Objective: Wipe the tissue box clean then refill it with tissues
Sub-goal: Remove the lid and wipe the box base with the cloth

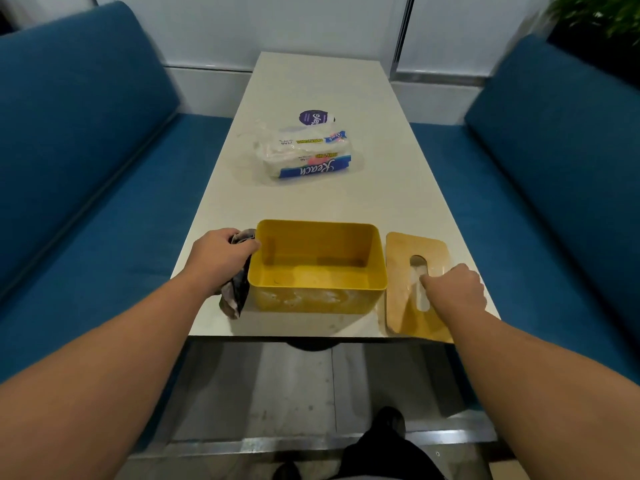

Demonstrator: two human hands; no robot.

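An open yellow tissue box (317, 299) stands near the front edge of the white table (325, 88), empty, with pale smudges on its front wall and floor. My left hand (218, 259) presses against its left wall, shut on a dark patterned cloth (237, 292) that hangs down beside the box. The wooden lid (401, 299) with an oval slot lies flat to the right of the box. My right hand (453, 287) rests on the lid, fingers curled at the slot. Farther back lies a clear bag of tissue packs (304, 155) with blue labels.
Blue cushioned benches (86, 168) flank the table on both sides. A white wall closes the far end. A green plant (599, 12) shows at the top right. Below the table edge are a grey floor and my dark shoes.
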